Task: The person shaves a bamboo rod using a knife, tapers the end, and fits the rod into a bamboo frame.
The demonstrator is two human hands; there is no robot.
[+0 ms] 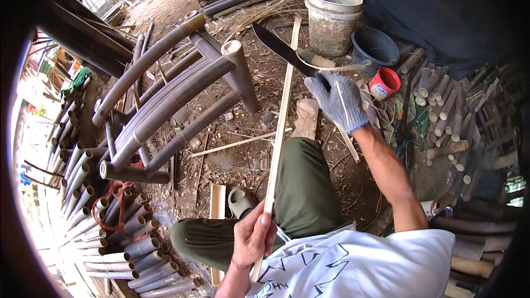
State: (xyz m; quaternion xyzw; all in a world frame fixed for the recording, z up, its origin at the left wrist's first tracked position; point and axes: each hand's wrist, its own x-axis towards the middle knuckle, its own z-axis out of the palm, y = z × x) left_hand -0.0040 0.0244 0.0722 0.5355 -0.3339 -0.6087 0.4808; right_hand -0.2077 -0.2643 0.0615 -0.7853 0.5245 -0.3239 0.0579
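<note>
My bare left hand (254, 238) is closed round the near end of a long pale bamboo strip (281, 132), close to my shirt. The strip runs up and away past my knee toward a bucket. On my right hand (338, 98) is a grey knitted glove, its fingers wrapped round the handle of a machete (281, 47). The handle itself is mostly hidden in the glove. The dark blade points up and left and crosses the strip near its far end; whether it touches, I cannot tell. A thin pale sliver lies across the back of the glove.
A bamboo bench (182, 94) stands at the left. Cut bamboo poles lie piled at the left (127, 265) and right (447, 99). Beyond my right hand are a dirty white bucket (333, 19), a dark basin (375, 48) and a red tub (385, 83). Shavings litter the soil.
</note>
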